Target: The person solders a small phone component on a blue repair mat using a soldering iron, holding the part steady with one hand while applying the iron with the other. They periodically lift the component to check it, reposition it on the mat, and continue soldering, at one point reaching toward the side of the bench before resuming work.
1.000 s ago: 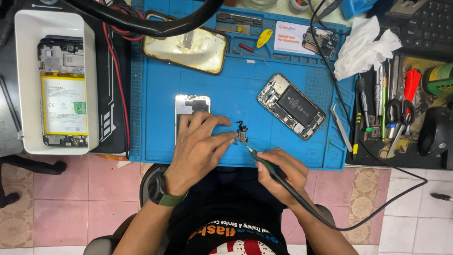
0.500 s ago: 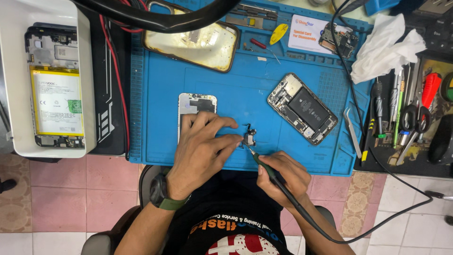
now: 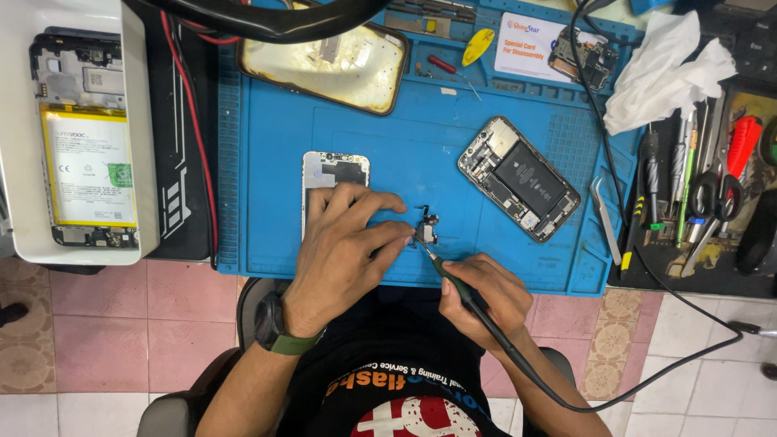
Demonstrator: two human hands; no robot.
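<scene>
My left hand rests on the blue work mat, its fingertips pressing down a small dark flex-cable part. My right hand grips a corded soldering iron like a pen, with its tip touching the lower edge of that small part. Partly under my left hand lies a phone screen panel, back side up. An opened phone body with its black battery showing lies tilted to the right of the part.
A white tray at left holds an opened phone with a yellow-edged battery. A gold-backed phone panel lies at the mat's top. Tweezers, screwdrivers, scissors and crumpled tissue are at right. The iron's cable loops off the table's right front.
Both hands stay on the small part. The view has shifted slightly, and the iron's tip has stayed at the part's lower edge.
</scene>
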